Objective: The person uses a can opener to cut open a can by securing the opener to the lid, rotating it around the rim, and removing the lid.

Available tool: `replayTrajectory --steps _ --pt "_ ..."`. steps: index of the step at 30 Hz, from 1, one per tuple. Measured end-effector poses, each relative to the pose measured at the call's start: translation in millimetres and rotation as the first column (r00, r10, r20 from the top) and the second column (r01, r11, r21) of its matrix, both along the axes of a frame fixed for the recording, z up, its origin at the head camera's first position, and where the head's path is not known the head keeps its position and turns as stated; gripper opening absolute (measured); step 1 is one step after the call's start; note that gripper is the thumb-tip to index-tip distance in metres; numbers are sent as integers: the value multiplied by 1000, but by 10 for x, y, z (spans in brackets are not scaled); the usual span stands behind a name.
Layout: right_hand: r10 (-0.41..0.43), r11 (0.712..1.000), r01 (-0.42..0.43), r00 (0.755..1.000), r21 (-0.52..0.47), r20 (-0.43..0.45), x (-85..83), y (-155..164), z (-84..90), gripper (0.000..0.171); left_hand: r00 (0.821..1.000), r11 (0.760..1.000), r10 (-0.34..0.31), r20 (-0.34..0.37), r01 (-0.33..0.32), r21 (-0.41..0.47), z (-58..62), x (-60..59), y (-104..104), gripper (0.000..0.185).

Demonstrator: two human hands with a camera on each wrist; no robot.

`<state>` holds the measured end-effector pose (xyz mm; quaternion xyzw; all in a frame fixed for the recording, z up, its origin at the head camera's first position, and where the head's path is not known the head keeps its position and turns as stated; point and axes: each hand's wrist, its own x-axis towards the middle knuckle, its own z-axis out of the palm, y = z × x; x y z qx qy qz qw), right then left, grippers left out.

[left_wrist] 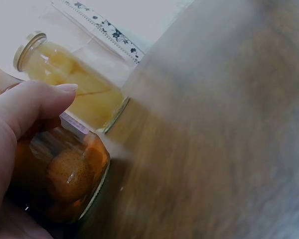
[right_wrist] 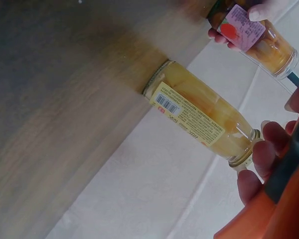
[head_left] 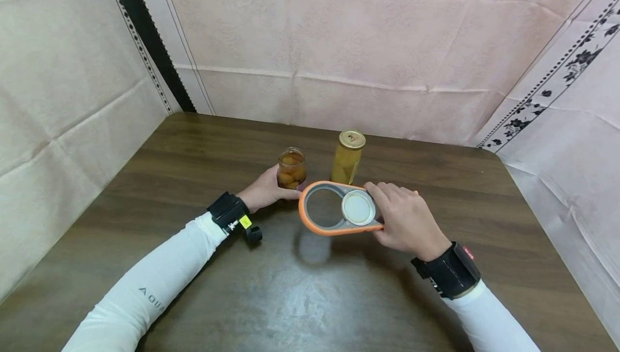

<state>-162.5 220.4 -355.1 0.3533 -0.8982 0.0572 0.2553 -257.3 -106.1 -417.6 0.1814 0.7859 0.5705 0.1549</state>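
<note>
My left hand grips a short open glass jar of orange fruit standing on the table; the left wrist view shows my thumb curled against that jar. My right hand holds an orange and grey jar opener lifted above the table, with a white lid sitting in its smaller ring. A taller jar of yellow fruit with a gold lid stands just behind the opener; it also shows in the right wrist view beside my fingers.
A dark wooden table carries the jars. Pink cloth walls close in the back and both sides. Each wrist wears a black strap with a camera.
</note>
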Motion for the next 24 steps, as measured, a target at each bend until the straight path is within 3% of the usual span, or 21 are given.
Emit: replayTrajectory --steps 6,24 --pt "12 1000 -13 1000 24 4 14 19 -39 66 999 999 39 -6 -39 -17 -22 -54 -65 66" --pt "12 999 -11 1000 48 -7 36 12 -91 69 997 996 72 -12 -73 -54 -16 -128 -130 70"
